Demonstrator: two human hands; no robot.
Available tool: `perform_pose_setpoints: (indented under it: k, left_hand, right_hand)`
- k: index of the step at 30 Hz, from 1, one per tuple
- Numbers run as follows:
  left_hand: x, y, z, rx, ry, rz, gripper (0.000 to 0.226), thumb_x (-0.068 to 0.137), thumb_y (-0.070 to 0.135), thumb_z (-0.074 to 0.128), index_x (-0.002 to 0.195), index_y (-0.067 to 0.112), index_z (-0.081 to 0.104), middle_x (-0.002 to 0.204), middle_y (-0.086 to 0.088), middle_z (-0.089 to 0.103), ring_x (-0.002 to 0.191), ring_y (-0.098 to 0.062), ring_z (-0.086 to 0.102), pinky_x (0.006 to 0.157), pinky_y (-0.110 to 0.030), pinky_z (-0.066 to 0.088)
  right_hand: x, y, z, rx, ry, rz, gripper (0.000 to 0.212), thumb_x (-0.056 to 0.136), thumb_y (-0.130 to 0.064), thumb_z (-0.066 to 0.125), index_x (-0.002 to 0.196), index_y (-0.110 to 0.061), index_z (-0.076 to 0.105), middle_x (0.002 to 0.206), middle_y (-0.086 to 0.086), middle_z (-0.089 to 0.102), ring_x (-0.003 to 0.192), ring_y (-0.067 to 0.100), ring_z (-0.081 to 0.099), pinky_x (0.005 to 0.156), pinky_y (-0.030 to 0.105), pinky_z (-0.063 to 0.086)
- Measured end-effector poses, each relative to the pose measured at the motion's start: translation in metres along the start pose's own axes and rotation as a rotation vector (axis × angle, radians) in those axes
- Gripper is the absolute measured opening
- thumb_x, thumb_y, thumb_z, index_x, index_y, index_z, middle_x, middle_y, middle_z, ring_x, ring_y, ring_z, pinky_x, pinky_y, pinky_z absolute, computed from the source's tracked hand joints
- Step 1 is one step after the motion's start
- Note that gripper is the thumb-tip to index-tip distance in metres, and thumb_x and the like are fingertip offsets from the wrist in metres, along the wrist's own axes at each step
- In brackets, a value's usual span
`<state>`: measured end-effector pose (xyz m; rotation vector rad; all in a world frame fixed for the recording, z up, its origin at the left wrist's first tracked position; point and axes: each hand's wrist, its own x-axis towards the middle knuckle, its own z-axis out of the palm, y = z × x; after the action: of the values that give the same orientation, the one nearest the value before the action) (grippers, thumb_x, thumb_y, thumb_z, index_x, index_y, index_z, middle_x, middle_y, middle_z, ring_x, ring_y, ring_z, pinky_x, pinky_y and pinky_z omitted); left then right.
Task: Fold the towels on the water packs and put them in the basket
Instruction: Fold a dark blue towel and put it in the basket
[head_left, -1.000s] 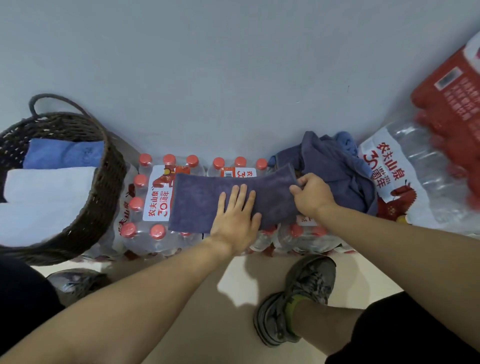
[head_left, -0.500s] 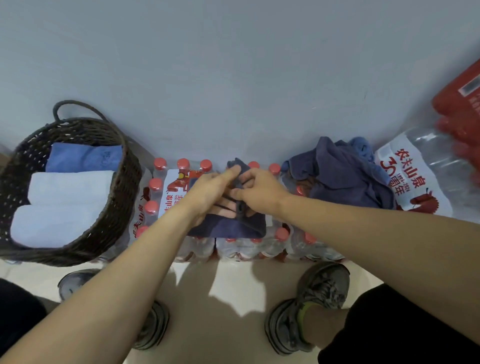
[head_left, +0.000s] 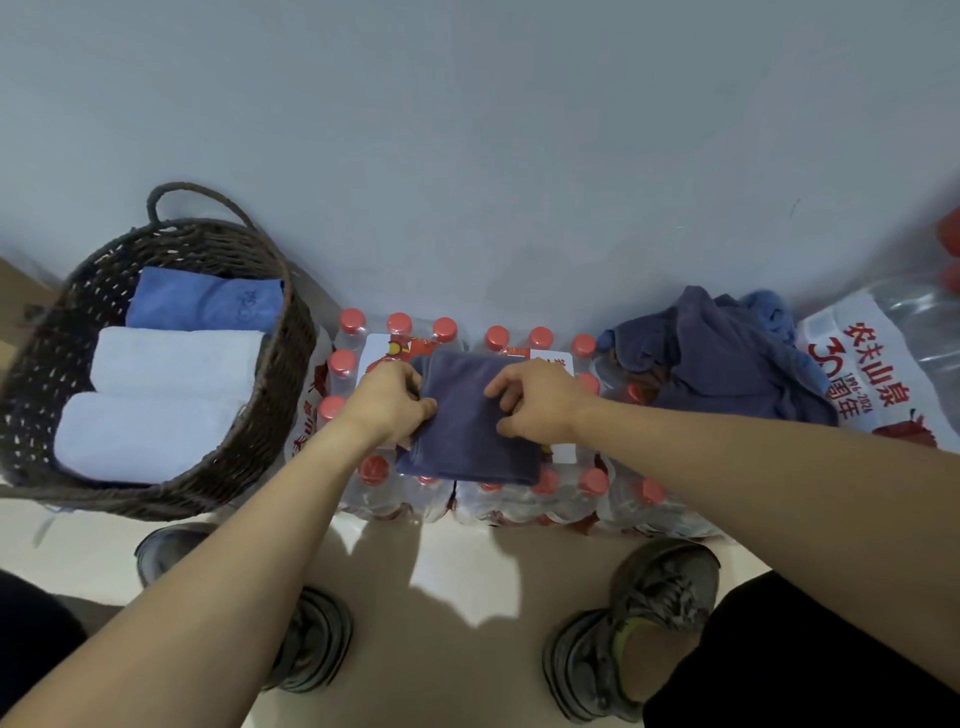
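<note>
Three folded towels (head_left: 171, 364) already sit in the basket (head_left: 47, 364). The dark purple towel (head_left: 467, 431) lies folded square on the water packs (head_left: 519, 499); left hand (head_left: 387, 402) and right hand (head_left: 537, 397) pinch its side edges, fingers clamped. Crumpled pile (head_left: 727, 358) on the right's still unfolded, so roughly halfway I'd guess.

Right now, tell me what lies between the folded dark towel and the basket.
In the head view, only red-capped bottles of the water pack and the left hand gripping the folded dark towel by its left edge lie before the basket.
</note>
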<state>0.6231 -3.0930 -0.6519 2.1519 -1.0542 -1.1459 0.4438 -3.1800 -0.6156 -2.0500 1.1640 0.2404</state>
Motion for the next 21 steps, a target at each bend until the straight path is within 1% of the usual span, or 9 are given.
perform_pose_setpoints:
  k: [4,7,9,10,12,14,17,19,21]
  left_hand:
    - [0.002,-0.002,0.000,0.136,0.076,0.008,0.013,0.084,0.015,0.068,0.079,0.006,0.060,0.068,-0.012,0.069,0.058,-0.027,0.067,0.059,-0.039,0.059]
    - [-0.002,-0.007,-0.001,0.337,0.161,0.024,0.030,0.082,0.030,0.071,0.063,0.014,0.055,0.057,-0.001,0.058,0.057,-0.021,0.060,0.050,-0.029,0.043]
    - [-0.007,-0.009,0.000,0.447,0.187,-0.014,0.043,0.083,0.044,0.069,0.058,0.017,0.047,0.055,0.002,0.048,0.052,-0.017,0.048,0.046,-0.027,0.031]
    - [-0.009,-0.008,0.000,0.465,0.176,-0.036,0.047,0.083,0.049,0.069,0.058,0.017,0.045,0.056,0.002,0.046,0.051,-0.015,0.044,0.044,-0.027,0.029]
    - [-0.013,-0.003,0.000,0.453,0.102,-0.062,0.049,0.076,0.053,0.075,0.063,0.016,0.046,0.059,0.001,0.049,0.053,-0.013,0.045,0.043,-0.027,0.030]
    - [-0.017,0.003,0.000,0.462,0.004,-0.071,0.048,0.069,0.047,0.083,0.067,0.016,0.047,0.064,0.000,0.053,0.059,-0.016,0.051,0.047,-0.028,0.035]
    - [-0.023,0.009,0.004,0.493,-0.032,-0.027,0.035,0.072,0.031,0.082,0.068,0.015,0.051,0.073,-0.005,0.061,0.064,-0.019,0.055,0.054,-0.027,0.040]
    - [-0.026,0.012,0.009,0.447,-0.024,0.002,0.023,0.075,0.022,0.078,0.082,0.011,0.058,0.085,-0.009,0.066,0.073,-0.024,0.059,0.060,-0.029,0.043]
    - [-0.028,0.017,0.010,0.356,-0.012,0.034,0.032,0.075,0.015,0.074,0.100,0.009,0.055,0.093,-0.010,0.065,0.083,-0.027,0.060,0.064,-0.031,0.044]
  right_hand:
    - [0.003,0.001,0.010,-0.177,-0.044,-0.097,0.057,0.078,-0.022,0.079,0.131,-0.020,0.058,0.112,0.000,0.059,0.092,0.012,0.053,0.081,0.020,0.040]
    - [0.003,0.003,0.018,-0.269,-0.025,-0.129,0.063,0.080,-0.030,0.078,0.136,-0.024,0.052,0.131,0.003,0.048,0.112,0.020,0.053,0.093,0.028,0.042]
    - [0.003,0.004,0.022,-0.298,-0.013,-0.129,0.066,0.080,-0.031,0.078,0.138,-0.025,0.048,0.135,0.004,0.045,0.117,0.025,0.052,0.097,0.034,0.044]
    - [0.004,0.004,0.023,-0.304,-0.006,-0.127,0.068,0.079,-0.032,0.078,0.138,-0.025,0.046,0.135,0.005,0.045,0.117,0.026,0.053,0.096,0.035,0.044]
    - [0.004,0.005,0.023,-0.298,0.006,-0.115,0.071,0.077,-0.032,0.080,0.138,-0.024,0.043,0.134,0.006,0.045,0.115,0.028,0.054,0.095,0.037,0.046]
    - [0.004,0.006,0.023,-0.284,0.013,-0.111,0.072,0.077,-0.032,0.081,0.136,-0.023,0.042,0.132,0.006,0.046,0.113,0.028,0.054,0.094,0.037,0.047]
    - [0.004,0.004,0.021,-0.258,0.009,-0.119,0.072,0.077,-0.035,0.080,0.136,-0.021,0.041,0.128,0.006,0.048,0.109,0.026,0.055,0.090,0.035,0.047]
    - [0.004,0.001,0.017,-0.244,0.021,-0.126,0.071,0.078,-0.031,0.079,0.137,-0.019,0.041,0.128,0.006,0.049,0.109,0.025,0.055,0.091,0.035,0.047]
    - [0.003,-0.002,0.010,-0.244,0.052,-0.154,0.069,0.079,-0.023,0.076,0.138,-0.018,0.041,0.128,0.007,0.048,0.113,0.026,0.053,0.094,0.038,0.048]
